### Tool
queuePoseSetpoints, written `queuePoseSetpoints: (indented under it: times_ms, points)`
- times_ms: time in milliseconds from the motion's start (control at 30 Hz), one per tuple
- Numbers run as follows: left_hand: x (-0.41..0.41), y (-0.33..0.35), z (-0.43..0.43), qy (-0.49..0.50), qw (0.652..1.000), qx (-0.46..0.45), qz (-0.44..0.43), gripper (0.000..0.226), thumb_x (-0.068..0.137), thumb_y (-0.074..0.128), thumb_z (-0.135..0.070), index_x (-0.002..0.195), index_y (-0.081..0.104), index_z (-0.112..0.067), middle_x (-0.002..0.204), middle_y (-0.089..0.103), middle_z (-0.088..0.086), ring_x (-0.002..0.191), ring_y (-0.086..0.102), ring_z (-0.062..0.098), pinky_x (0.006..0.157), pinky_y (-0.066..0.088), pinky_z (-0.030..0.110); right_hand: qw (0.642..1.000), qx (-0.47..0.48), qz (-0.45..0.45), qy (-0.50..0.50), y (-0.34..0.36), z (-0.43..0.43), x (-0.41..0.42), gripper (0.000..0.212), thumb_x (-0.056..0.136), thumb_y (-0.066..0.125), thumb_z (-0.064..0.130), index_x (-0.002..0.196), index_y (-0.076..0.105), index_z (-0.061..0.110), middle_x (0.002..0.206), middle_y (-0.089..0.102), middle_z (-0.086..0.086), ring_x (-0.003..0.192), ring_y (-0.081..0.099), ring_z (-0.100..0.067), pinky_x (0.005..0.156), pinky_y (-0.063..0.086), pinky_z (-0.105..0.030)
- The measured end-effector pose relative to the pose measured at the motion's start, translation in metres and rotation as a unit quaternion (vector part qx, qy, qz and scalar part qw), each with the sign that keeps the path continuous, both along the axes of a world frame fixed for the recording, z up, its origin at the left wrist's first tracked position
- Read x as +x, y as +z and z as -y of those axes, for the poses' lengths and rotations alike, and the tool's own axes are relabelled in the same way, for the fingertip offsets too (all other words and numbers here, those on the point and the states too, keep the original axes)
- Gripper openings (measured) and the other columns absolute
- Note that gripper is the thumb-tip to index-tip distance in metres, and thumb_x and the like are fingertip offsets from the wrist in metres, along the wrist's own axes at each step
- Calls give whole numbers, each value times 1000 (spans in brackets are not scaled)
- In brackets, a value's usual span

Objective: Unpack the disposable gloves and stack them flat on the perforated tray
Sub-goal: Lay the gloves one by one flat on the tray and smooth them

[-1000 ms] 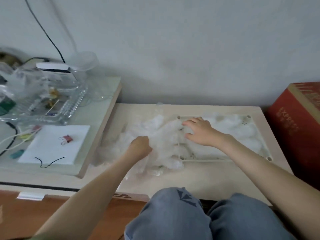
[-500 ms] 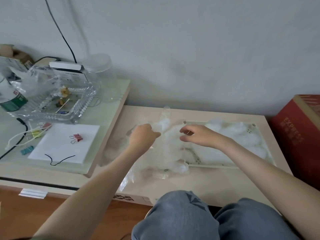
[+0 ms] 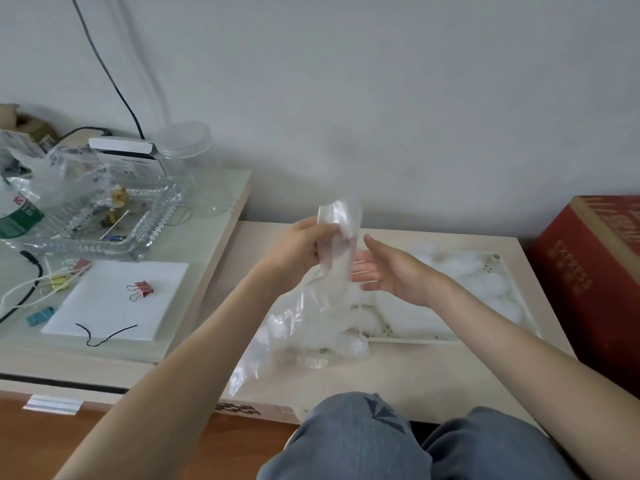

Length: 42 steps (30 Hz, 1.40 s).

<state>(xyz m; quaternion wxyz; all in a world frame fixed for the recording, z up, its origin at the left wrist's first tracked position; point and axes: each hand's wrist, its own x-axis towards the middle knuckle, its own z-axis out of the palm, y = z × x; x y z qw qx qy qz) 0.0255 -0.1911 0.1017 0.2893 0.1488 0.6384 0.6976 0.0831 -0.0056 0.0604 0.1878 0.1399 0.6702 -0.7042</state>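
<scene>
Our left hand (image 3: 304,252) now pinches one glove (image 3: 341,233) lifted off the pile (image 3: 308,336) at 6 o'clock, and our right hand (image 3: 393,275), raised off the perforated tray (image 3: 415,340), hangs open, ready to flatten it.

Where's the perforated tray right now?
Head view: the perforated tray lies on the right half of the low table, beneath the right hand, piled with white gloves, the red box just to its right.
</scene>
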Motion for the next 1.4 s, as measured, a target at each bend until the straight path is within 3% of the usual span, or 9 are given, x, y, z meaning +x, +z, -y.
queuePoseSetpoints:
  times_ms: [133, 267, 367, 533, 700, 867, 1100, 1233, 1400]
  points:
    - [3, 4, -11, -70, 984, 147, 70, 37, 93, 52, -17, 116, 52, 12, 106, 55, 24, 92, 66, 22, 89, 52, 29, 993, -119, 6, 10, -1, -9, 2, 81, 85, 32, 72, 134, 52, 10, 131, 61, -8, 123, 56, -22, 106, 39, -38]
    - [6, 1, -24, -47, 986, 150, 61, 15, 92, 51, -11, 95, 58, 2, 86, 65, 12, 81, 66, 20, 77, 54, 26, 978, -200, -64, -8, 6, -17, 12, 51, 97, 36, 48, 123, 65, 15, 121, 64, -5, 110, 61, -19, 89, 49, -31]
    - [1, -9, -29, -25, 990, 126, 62, 7, 91, 56, -8, 92, 56, -1, 80, 65, 9, 73, 64, 19, 71, 54, 27, 975, -199, -96, -20, 7, -27, 15, 36, 90, 53, 33, 112, 70, 9, 118, 66, -11, 109, 61, -22, 89, 51, -30]
    - [-4, -22, -33, 22, 994, 78, 67, 19, 83, 67, -11, 88, 48, -6, 75, 59, 5, 65, 62, 17, 69, 51, 29, 961, -248, -113, -41, -3, -46, 12, 52, 55, 90, 34, 87, 58, 8, 97, 67, -11, 86, 67, -24, 76, 55, -30]
    - [-1, -26, -42, 22, 1000, -3, 12, 25, 78, 71, -21, 87, 51, -11, 79, 65, 6, 68, 62, 19, 66, 50, 32, 971, -221, -88, -39, -5, -48, 14, 55, 73, 73, 50, 110, 61, 11, 91, 68, -5, 73, 64, -18, 71, 54, -29]
    - [0, -30, -47, 26, 997, -73, -25, 19, 86, 70, -16, 94, 53, -12, 77, 65, 1, 67, 64, 13, 60, 50, 25, 985, -125, -83, -86, -5, -41, 15, 6, 78, 65, 11, 84, 63, 11, 67, 55, 1, 54, 53, -9, 53, 45, -20]
    - [-17, -43, -25, -18, 962, -239, -128, 24, 82, 73, -35, 94, 57, -22, 53, 55, -10, 61, 54, 7, 64, 36, 27, 981, -132, -56, -128, -7, -65, 21, 21, 92, 48, -3, 85, 60, 12, 54, 50, -1, 48, 49, -11, 57, 55, -30]
    - [-23, -44, -21, -5, 933, -308, -187, 32, 81, 74, -34, 102, 55, -21, 76, 61, -8, 81, 60, 14, 67, 42, 26, 978, -116, -44, -168, -1, -76, 29, 20, 92, 49, 1, 83, 60, 15, 53, 50, 2, 47, 51, -8, 48, 51, -26]
    - [-6, -9, -45, 162, 951, -138, -224, 13, 80, 63, -30, 87, 59, -21, 81, 57, -5, 75, 54, 13, 74, 45, 31, 946, -199, -87, -241, 20, -89, 26, 17, 86, 54, 10, 74, 60, 20, 59, 54, 6, 55, 54, -9, 53, 42, -22]
